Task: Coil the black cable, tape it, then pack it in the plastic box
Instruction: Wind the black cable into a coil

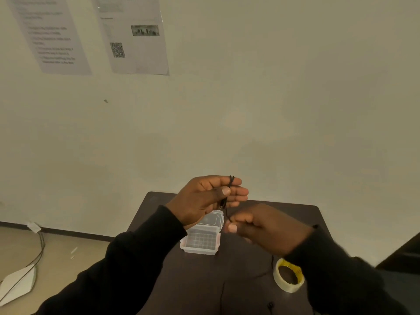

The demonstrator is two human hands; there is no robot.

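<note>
Between both hands, black cable vertical

Left hand: raised above table, black cable looped over fingers, thumb pressing | Right hand: pinching cable strand below | Plastic box: open, on table beneath hands | Tape roll: on table, right of box

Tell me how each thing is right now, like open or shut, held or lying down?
black cable: partly looped over the left fingers, rest trailing onto the table.
left hand: raised, thumb pinning the cable.
right hand: pinching the cable lower down.
plastic box: open, lid back, empty.
tape roll: lying on the table, untouched.
</note>
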